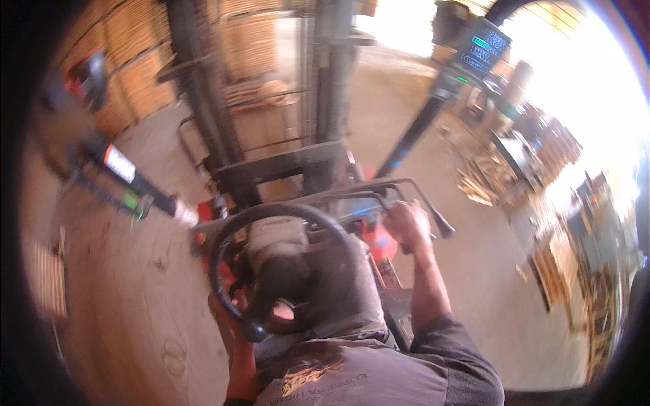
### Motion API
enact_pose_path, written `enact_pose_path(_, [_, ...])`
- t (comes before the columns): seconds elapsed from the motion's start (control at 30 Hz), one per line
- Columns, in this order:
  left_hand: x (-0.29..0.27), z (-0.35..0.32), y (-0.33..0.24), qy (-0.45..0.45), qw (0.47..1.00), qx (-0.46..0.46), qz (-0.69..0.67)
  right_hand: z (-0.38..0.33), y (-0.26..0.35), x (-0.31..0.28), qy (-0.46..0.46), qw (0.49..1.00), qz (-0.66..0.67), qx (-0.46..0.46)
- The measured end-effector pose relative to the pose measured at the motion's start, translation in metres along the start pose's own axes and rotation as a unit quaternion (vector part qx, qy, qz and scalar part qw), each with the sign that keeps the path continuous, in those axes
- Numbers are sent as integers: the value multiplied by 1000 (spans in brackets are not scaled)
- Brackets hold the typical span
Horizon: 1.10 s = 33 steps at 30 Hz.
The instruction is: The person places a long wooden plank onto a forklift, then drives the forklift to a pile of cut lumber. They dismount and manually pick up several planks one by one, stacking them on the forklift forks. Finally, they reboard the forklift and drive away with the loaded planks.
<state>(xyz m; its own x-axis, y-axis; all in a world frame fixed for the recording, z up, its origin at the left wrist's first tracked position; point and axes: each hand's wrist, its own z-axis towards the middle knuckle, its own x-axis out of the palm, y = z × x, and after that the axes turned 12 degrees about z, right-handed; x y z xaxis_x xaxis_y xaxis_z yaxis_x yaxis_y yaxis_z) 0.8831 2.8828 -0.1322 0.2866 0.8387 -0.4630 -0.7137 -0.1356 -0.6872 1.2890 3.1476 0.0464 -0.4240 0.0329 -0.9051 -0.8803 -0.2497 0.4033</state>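
The person sits on a red forklift in a warehouse with a dusty, scuffed concrete floor (135,291). The left hand (233,325) reaches to the black steering wheel (223,243) near its knob (254,331), low on the wheel's near side; motion blur and the person's own body hide the fingers, so how far the hand is closed cannot be told. The right hand (406,227) is curled closed around one of the black control levers (437,220) just right of the wheel. The dark mast (318,101) rises straight ahead. Stacks of pale wooden pallets (132,61) line the left wall, loose boards (481,183) lie on the floor at right, and strong daylight washes out the upper right, beside a small display screen (482,46) on the frame.
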Motion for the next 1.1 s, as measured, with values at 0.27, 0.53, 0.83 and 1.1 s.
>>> enact_pose_path(0.27, [-18, -7, 3, 108, 988, -14, 112, -25, -19, -6, -12, 1000, 16, 6])
enact_pose_path(0.53, [5, 72, 29, -90, 989, 4, 120, -23, -25, -7, -25, 999, 34, -10])
enact_pose_path(0.83, [-52, 80, -84, -171, 958, 205, -108, -22, -16, -16, 14, 999, 31, 11])
enact_pose_path(1.1, [24, 15, -196, 503, 692, 459, -237, 2, -31, 21, 51, 996, -24, 73])
